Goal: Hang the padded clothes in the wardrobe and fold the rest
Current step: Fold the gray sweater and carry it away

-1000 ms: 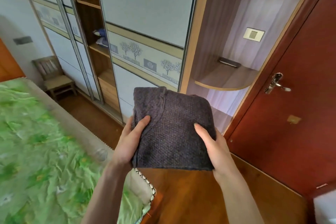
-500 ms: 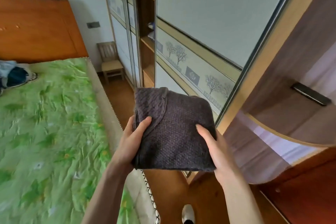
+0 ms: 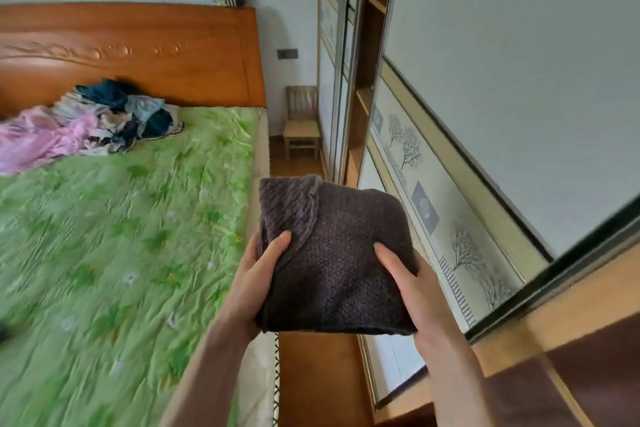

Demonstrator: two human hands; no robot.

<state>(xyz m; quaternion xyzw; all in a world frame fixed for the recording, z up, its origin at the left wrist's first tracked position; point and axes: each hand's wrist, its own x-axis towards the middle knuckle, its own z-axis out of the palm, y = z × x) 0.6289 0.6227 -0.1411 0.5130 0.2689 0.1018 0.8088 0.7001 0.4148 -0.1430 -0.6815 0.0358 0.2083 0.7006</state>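
Swung leftward, the view now shows bed and clothes pile; left hand and right hand still grip the folded sweater.

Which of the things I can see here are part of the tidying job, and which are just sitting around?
Part of the job:
folded sweater, held by left hand and right hand
pile of clothes
wardrobe

Just sitting around:
bed
headboard
chair
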